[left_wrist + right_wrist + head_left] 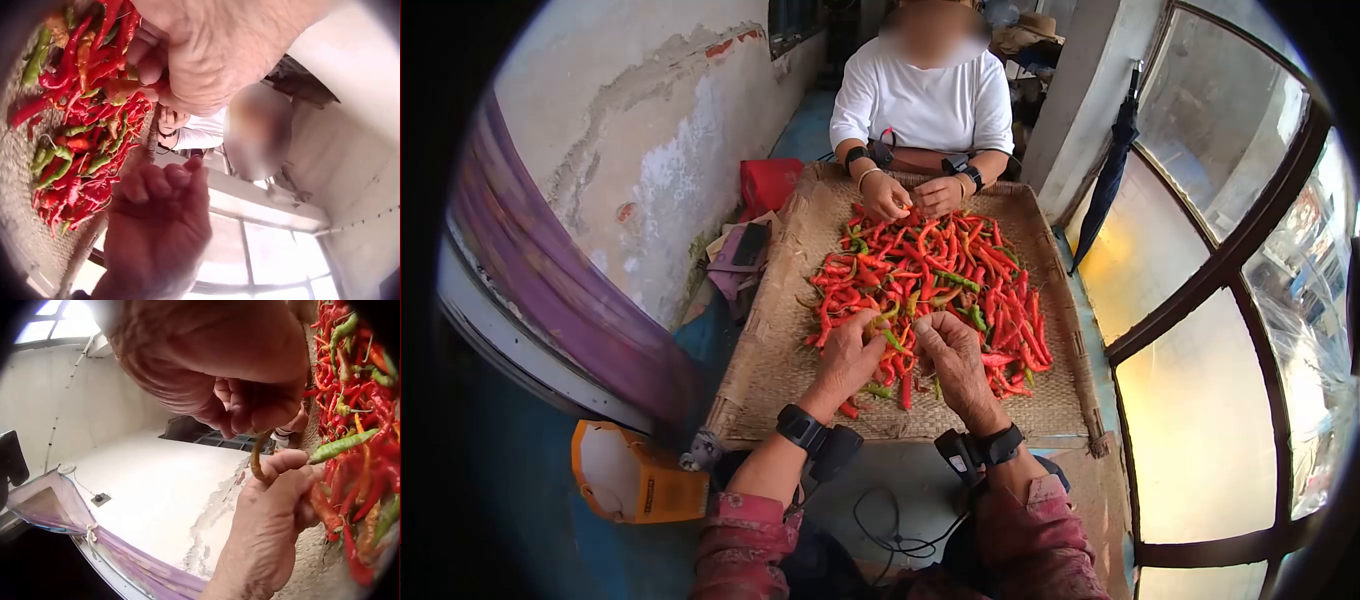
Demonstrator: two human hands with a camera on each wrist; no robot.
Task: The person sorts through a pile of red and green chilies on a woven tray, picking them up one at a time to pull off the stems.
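Observation:
In the head view my left hand (pixel 847 358) is over the near part of a heap of chili peppers (pixel 940 262), mostly red with some green. The right wrist view shows this hand's fingers pinching a brownish-orange chili pepper (pixel 257 457), its curved end sticking up. An orange-red chili (pixel 326 509) shows beside its curled fingers. My right hand (pixel 956 358) is just to the right, fingers curled and thumb against the index finger. In the left wrist view, nothing shows between the fingertips of that right hand (pixel 162 231).
The peppers lie on a wide woven tray (pixel 775 400) with a raised rim. Across it sits a person in a white top (pixel 925 95), both hands at the heap. A phone (pixel 750 244) lies left of the tray. An umbrella (pixel 1108 165) hangs at the right, beside windows.

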